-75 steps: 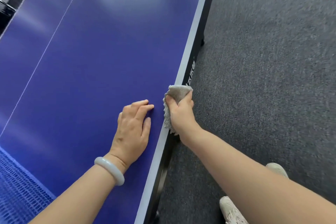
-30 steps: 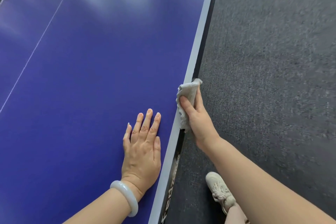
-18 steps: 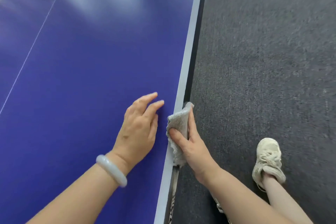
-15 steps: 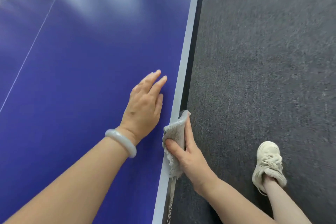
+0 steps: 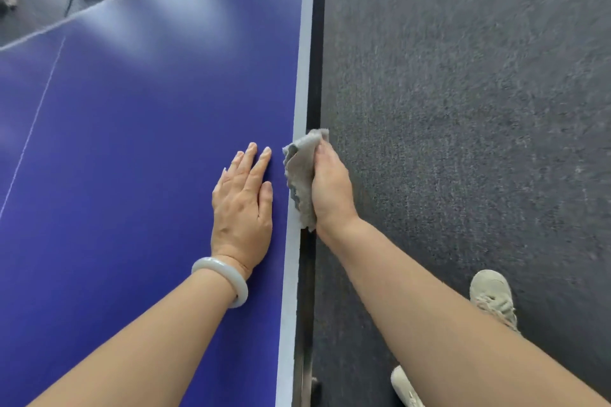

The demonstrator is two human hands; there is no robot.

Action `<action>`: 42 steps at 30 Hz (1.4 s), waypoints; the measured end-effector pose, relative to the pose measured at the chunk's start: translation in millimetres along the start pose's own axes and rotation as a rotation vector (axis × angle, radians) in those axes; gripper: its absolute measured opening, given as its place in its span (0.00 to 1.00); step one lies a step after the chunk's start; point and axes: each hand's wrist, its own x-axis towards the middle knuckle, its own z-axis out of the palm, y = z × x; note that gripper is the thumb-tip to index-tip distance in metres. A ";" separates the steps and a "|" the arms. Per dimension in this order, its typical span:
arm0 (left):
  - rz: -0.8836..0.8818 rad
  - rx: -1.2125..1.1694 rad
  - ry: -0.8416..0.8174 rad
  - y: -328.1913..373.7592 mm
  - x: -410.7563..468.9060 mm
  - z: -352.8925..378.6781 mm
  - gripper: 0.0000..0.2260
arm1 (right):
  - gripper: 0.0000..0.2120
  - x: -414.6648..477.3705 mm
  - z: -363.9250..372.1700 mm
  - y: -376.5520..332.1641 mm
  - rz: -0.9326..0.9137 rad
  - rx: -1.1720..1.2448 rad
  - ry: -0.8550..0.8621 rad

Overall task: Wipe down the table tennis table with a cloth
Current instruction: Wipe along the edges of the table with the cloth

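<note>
Right hand grasps gray cloth mid-frame, long axis running up-frame along table edge; left hand flat, fingers released.

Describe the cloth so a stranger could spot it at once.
Find the blue table tennis table and follow its white right-hand edge line. There the right hand presses a crumpled grey cloth over the edge. It is the only fabric there; the left hand beside it lies flat and empty.

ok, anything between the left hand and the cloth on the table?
Head view: nothing. Only a narrow strip of bare blue table separates the flat left hand from the cloth, which the right hand grips at the white edge line.
</note>
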 end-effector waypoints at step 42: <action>-0.051 0.076 -0.111 4.5 1.5 -5.9 0.24 | 0.22 33.2 -19.4 -29.2 0.182 0.211 -0.399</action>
